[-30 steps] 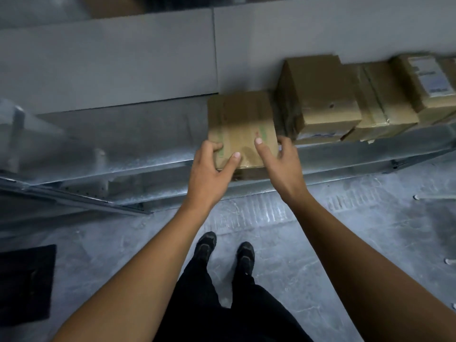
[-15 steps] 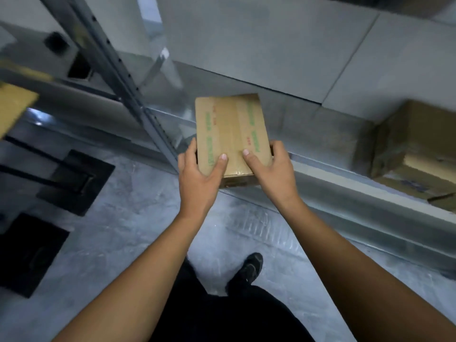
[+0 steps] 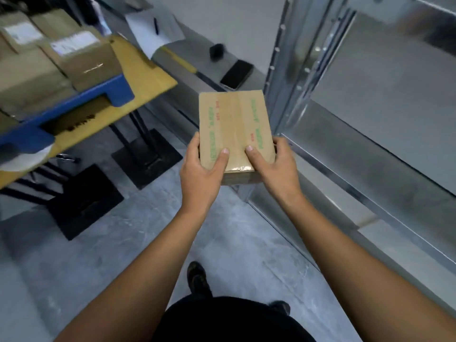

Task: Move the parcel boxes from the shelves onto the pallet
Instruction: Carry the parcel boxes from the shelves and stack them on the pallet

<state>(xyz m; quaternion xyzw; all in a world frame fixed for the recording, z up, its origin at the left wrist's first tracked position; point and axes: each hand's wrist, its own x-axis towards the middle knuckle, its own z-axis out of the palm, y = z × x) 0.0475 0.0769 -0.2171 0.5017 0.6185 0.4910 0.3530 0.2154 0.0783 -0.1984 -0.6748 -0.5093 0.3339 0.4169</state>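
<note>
Parcel box (image 3: 235, 129) is off the shelf (image 3: 370, 149) now; a second ago it sat at the shelf's front edge. The person has turned left and the pallet (image 3: 108, 95) has come into sight.

Box is held in the air, taped top up. Left hand (image 3: 199, 176) grips the near left corner, thumb on top, fingers round the side. Right hand (image 3: 276, 169) does the same at the near right corner.

Shelf upright is just right of the box. The blue pallet, upper left on a yellow surface (image 3: 145, 67), carries stacked boxes (image 3: 81, 58). A dark phone (image 3: 237, 74) lies beyond.
</note>
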